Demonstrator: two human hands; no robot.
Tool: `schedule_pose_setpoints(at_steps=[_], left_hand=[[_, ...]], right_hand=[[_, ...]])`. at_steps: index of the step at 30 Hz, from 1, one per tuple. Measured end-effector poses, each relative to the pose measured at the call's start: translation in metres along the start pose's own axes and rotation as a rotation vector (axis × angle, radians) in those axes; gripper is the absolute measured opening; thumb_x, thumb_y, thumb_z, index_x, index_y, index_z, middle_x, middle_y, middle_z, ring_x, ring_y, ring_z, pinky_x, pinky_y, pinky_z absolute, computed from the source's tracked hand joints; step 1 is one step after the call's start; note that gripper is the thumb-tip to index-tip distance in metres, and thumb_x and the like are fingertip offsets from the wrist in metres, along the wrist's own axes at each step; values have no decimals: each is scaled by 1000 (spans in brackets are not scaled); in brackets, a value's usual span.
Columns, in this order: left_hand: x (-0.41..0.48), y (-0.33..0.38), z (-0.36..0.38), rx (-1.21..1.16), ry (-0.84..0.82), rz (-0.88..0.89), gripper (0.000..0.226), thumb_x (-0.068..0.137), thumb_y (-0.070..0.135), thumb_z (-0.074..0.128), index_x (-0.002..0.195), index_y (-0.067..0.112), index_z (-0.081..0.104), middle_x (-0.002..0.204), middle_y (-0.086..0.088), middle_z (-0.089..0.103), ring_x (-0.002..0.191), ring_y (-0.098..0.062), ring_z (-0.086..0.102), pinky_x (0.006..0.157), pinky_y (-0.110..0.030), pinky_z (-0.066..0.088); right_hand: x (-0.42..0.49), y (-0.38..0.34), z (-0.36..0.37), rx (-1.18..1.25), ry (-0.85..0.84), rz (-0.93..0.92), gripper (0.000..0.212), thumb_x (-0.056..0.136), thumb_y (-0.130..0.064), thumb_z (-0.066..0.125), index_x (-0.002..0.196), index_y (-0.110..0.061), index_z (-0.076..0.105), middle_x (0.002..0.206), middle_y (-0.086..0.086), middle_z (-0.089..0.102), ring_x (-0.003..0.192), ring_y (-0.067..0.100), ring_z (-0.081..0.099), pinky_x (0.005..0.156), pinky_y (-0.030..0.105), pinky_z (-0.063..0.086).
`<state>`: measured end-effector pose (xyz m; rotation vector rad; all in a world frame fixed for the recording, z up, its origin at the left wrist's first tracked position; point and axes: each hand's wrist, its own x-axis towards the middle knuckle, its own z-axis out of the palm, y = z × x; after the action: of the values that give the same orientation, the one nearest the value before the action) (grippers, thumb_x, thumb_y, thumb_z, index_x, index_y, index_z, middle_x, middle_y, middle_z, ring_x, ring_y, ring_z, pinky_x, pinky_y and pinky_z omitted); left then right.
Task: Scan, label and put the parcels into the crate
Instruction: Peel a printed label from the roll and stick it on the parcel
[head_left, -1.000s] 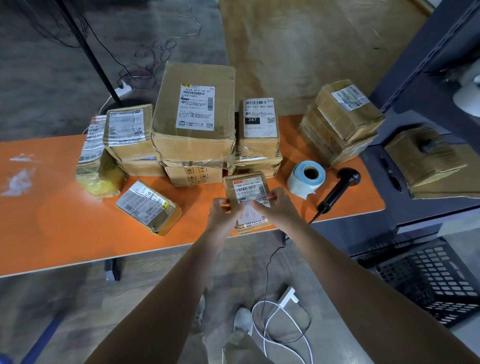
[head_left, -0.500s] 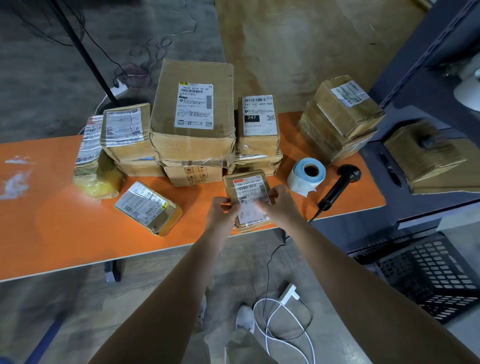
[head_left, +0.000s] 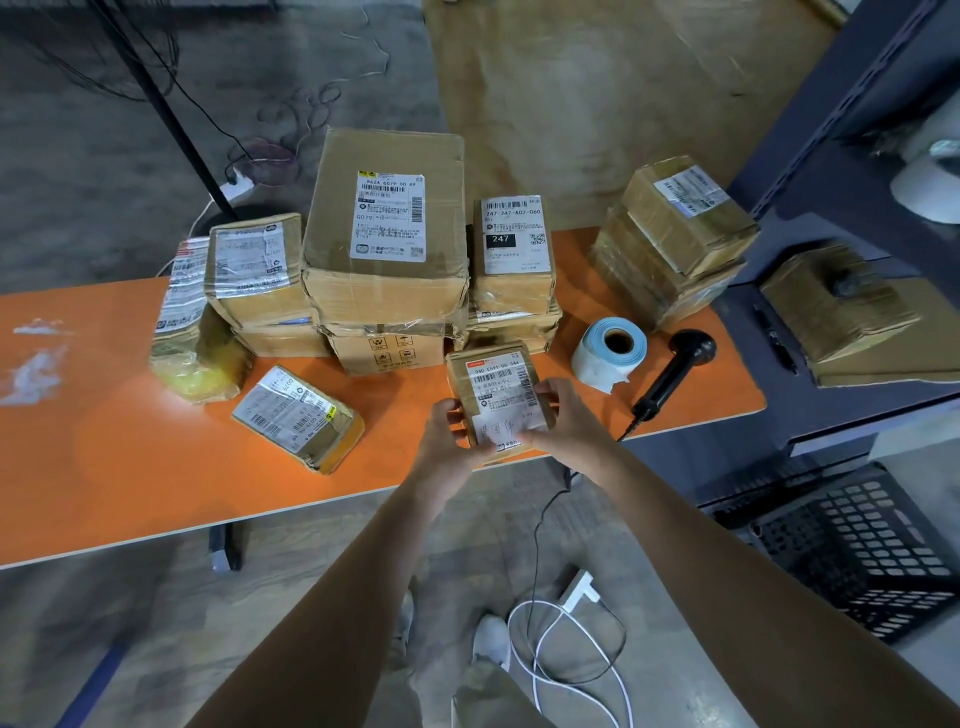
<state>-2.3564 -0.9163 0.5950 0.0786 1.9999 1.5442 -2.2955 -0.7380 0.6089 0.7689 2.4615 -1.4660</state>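
A small brown parcel (head_left: 491, 382) with a white shipping label lies at the near edge of the orange table (head_left: 104, 457). My left hand (head_left: 449, 434) grips its left side. My right hand (head_left: 563, 418) rests on its right side, fingers pressing on the white label at its lower part. A roll of blue-backed labels (head_left: 610, 353) stands just right of the parcel, and a black handheld scanner (head_left: 675, 374) lies beside the roll. The black plastic crate (head_left: 857, 551) sits on the floor at the lower right.
Several taped cardboard parcels are stacked behind, the biggest box (head_left: 387, 234) in the middle, another stack (head_left: 670, 239) at the right. A small parcel (head_left: 298, 418) lies loose at the left. A dark shelf unit (head_left: 857, 218) holds more cardboard. White cable (head_left: 566, 660) loops on the floor.
My hands have stayed on the small parcel; the fingers of my right hand have slid a little across its label. The parcel has not left the table.
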Motion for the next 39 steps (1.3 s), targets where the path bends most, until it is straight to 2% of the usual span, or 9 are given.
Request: schedule_pose_setpoints(at_steps=[5, 14, 17, 20, 24, 29, 32, 34, 39], left_hand=[[2, 0, 0, 63, 11, -24, 80, 65, 12, 87, 130, 19, 40, 118, 0, 56, 101, -13, 59, 80, -32, 57], [2, 0, 0, 41, -13, -31, 89, 57, 17, 92, 128, 22, 39, 121, -2, 54, 105, -15, 58, 75, -24, 52], [1, 2, 1, 28, -10, -39, 83, 64, 19, 89, 131, 18, 39, 121, -2, 55, 104, -13, 58, 71, -21, 50], [2, 5, 1, 36, 29, -79, 63, 78, 22, 78, 129, 17, 41, 123, -2, 55, 105, -18, 60, 78, -31, 54], [5, 13, 2, 12, 103, -109, 34, 88, 22, 67, 113, 20, 45, 116, -4, 57, 98, -16, 61, 80, -36, 56], [3, 18, 5, -18, 124, -89, 27, 89, 19, 67, 108, 18, 49, 101, 1, 58, 98, -20, 61, 86, -45, 55], [-1, 24, 7, -91, 50, -113, 22, 89, 18, 65, 105, 20, 50, 102, -2, 61, 91, -16, 62, 81, -41, 56], [-4, 30, 10, -132, -7, -127, 24, 88, 16, 65, 109, 15, 52, 105, -9, 63, 94, -21, 64, 83, -45, 56], [-9, 46, 19, -176, -197, -110, 31, 88, 27, 67, 114, 17, 53, 109, -8, 65, 97, -23, 66, 73, -36, 59]], right_hand=[[-6, -6, 8, 35, 45, 3, 83, 67, -36, 85, 132, -22, 35, 124, -1, 44, 106, 11, 54, 80, 19, 49], [-8, -15, 19, 13, 131, 46, 85, 66, -31, 88, 131, -21, 35, 121, -4, 39, 113, 20, 50, 97, 40, 49], [-8, -12, 15, 20, 99, 37, 77, 74, -23, 82, 134, -18, 34, 127, 2, 42, 114, 21, 53, 93, 38, 53], [-9, -11, 12, 54, 66, 36, 63, 85, -13, 69, 137, -20, 33, 132, 5, 45, 105, 16, 58, 70, 19, 53], [-8, -8, 7, 56, 54, 60, 49, 93, -16, 58, 135, -25, 35, 132, 5, 50, 90, 8, 58, 50, 9, 43], [-8, -12, 4, 254, 149, 138, 55, 86, -28, 68, 133, -19, 42, 120, -2, 54, 98, 14, 60, 63, 17, 45], [-12, -14, 6, 265, 260, 158, 22, 86, -34, 66, 101, -20, 58, 100, -2, 64, 86, 15, 63, 62, 23, 48], [-19, -15, 5, 299, 363, 185, 16, 86, -37, 66, 90, -26, 55, 92, -1, 64, 80, 13, 63, 65, 29, 53], [-46, -19, -3, 538, 533, 255, 38, 88, -45, 65, 116, -24, 51, 102, 2, 63, 89, 20, 64, 66, 30, 51]])
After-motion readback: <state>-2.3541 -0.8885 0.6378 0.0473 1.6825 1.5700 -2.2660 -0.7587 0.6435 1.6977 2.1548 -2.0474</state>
